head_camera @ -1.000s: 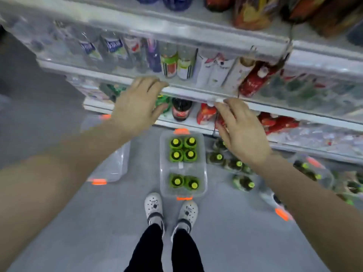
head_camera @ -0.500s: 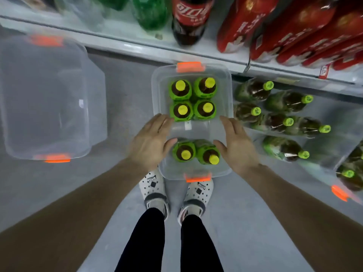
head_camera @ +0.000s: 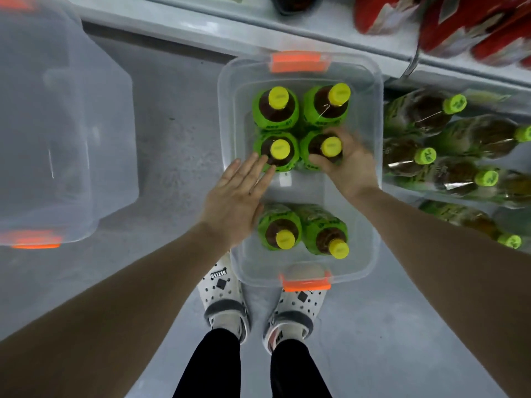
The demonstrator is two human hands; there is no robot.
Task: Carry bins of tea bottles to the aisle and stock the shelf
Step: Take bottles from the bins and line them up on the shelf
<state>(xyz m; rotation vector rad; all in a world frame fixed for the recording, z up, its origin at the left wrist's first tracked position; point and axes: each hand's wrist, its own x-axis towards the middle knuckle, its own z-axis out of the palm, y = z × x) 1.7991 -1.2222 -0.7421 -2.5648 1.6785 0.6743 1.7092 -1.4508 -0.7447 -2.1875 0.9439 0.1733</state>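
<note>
A clear bin [head_camera: 370, 225] with orange handles stands on the floor in front of my feet. Several upright tea bottles with green labels and yellow caps fill it. My right hand [head_camera: 349, 165] wraps around the neck of the middle-right bottle [head_camera: 330, 146] in the bin. My left hand [head_camera: 237, 196] is flat with fingers apart, its fingertips touching the middle-left bottle [head_camera: 278, 149]. Two more bottles [head_camera: 304, 231] stand at the near end, two at the far end.
An empty clear bin [head_camera: 66, 124] lies to the left on the grey floor. The bottom shelf [head_camera: 488, 156] at right holds several lying tea bottles. Red packs [head_camera: 459, 27] and a cola bottle sit on the shelf above. My white shoes [head_camera: 224, 300] stand just behind the bin.
Both hands dropped from the shelf edge into the bin. My right hand closed around a middle bottle and my left hand reached the bottle beside it. The camera tilted down and closer.
</note>
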